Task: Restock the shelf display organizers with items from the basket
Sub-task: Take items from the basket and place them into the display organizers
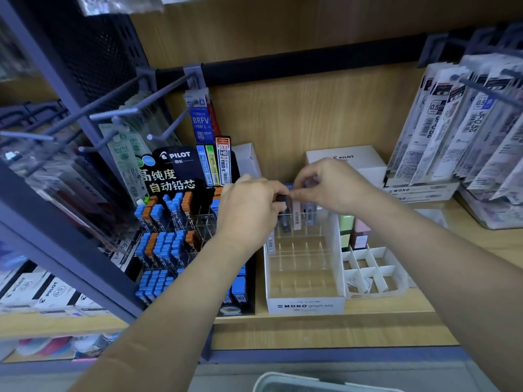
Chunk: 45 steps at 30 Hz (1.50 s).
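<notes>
Lead case (281,198): small, dark, slim.
Organizer (305,306): white MONO box, clear dividers, slim cases upright at back.
Left hand (249,210): pinching the case.
Right hand (331,185): pinching its other end.

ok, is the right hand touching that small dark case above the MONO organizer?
Touching. Head view: the right hand pinches the small dark case at its end, no gap.

Hands, 2: left hand (249,213), right hand (332,185). Organizers, 3: black organizer (169,171), MONO organizer (305,306), divided tray (377,268). Basket (311,383), 1. Held lead case (281,198), 1.
</notes>
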Motion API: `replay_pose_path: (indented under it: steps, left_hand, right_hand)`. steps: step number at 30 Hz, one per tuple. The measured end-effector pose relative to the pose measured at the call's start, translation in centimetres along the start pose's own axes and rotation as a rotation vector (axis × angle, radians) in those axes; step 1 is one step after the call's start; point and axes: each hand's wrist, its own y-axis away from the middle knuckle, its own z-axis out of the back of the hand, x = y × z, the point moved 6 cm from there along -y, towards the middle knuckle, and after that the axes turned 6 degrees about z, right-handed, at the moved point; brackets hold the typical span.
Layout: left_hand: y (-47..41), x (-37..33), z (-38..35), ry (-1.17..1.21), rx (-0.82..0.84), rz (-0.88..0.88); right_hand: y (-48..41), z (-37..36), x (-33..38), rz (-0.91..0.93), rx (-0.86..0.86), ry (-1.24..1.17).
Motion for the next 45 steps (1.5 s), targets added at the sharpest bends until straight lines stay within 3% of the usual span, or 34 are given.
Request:
replay_pose_path:
  steps: [8, 14, 16, 19, 21, 24, 28, 30, 35, 37, 40, 43, 45]
  left_hand:
    - [0.1, -0.9, -0.6, -0.134, 0.017, -0.139]
    - [0.2, -0.6, 0.0, -0.042, -0.067, -0.088]
    - [0.0, -0.4, 0.0, -0.054, -0.059, -0.066]
    - [0.1, -0.5, -0.2, -0.129, -0.018, -0.054]
    - [0.3, -0.8, 0.1, -0.148, -0.029, -0.062]
    - [0.6, -1.6, 1.6, 0.140, -0.065, -0.012]
    - [2.3, -4.7, 1.4, 0.816, 0.302, 0.109]
    - [3.4, -5.8, 1.3, 0.920, 0.393, 0.118]
    - [5.0, -6.7, 2.0, 1.037, 0.437, 0.129]
    - [5.2, -7.0, 2.6, 1.063, 0.356, 0.157]
    - [5.7, -7.2, 3.8, 0.982, 0.231, 0.187]
    - [7.9, -8.6, 3.7, 0.865, 0.399, 0.168]
    - [9.6, -9.7, 3.4, 0.869, 0.454, 0.158]
  right_hand:
    - [2.0, -0.4, -0.3, 0.061, -0.068, 0.083]
    - [3.1, -0.1, -1.0, -0.016, -0.221, -0.061]
    - [3.6, 0.4, -1.4, -0.073, -0.285, -0.236]
    - [5.1, 0.5, -2.6, -0.340, -0.377, -0.871]
    - [6.1, -0.1, -2.2, -0.488, -0.342, -1.228]
    - [7.3, -0.8, -0.9, -0.544, -0.165, -1.366]
    - [8.6, -0.3, 1.3, -0.488, -0.045, -1.363]
    - [9.5, -0.1, 2.0, -0.489, -0.025, -1.386]
    - [12.5, 0.5, 4.1, -0.451, 0.087, -1.447]
    - [13.2, 0.9, 4.3, -0.468, 0.020, -1.535]
    - [13.9, 1.8, 3.6, -0.515, -0.248, -1.719]
    - [14.9, 2.6, 2.9, -0.532, -0.488, -1.758]
    - [15.3, 2.4, 3.2, -0.532, -0.553, -1.800]
